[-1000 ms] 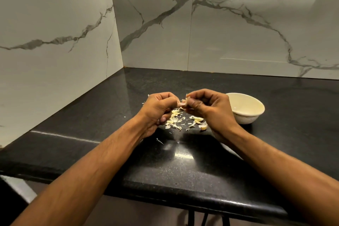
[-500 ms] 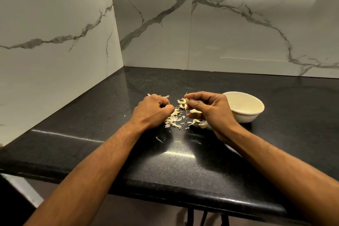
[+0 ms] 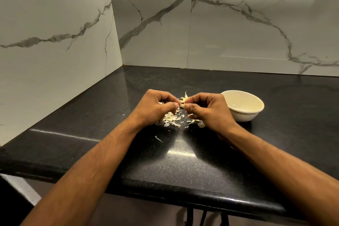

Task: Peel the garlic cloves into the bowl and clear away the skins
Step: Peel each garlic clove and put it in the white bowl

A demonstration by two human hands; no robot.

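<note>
1. Both hands have drawn together again above the scraps: half a second ago the left hand (image 3: 156, 106) sat lower and apart from the right hand (image 3: 207, 109), and now their fingertips nearly meet.
2. Between them is a garlic clove (image 3: 182, 100), pale yellow, with a curl of skin sticking up from it. The right hand's thumb and forefinger pinch it. The left hand's fingers are curled with the tips at the clove's near end, seemingly nipping its skin; the exact contact is too small to make out.
3. Loose garlic skins (image 3: 172, 118) lie scattered on the black counter (image 3: 183, 161) beneath and just in front of the hands, with a stray flake nearer the counter's front edge.
4. A cream bowl (image 3: 244, 113) stands just beside the right hand, on its outer side. Its inside looks bare from here, though the near wall hides part of the bottom.
5. My reading: peeling is the step in hand, and clearing the skins has not begun.
6. Next move, as I judge it: pull the lifted skin away with the left hand while the right holds firm, then carry the bare clove the short way right and drop it in the bowl.
</note>
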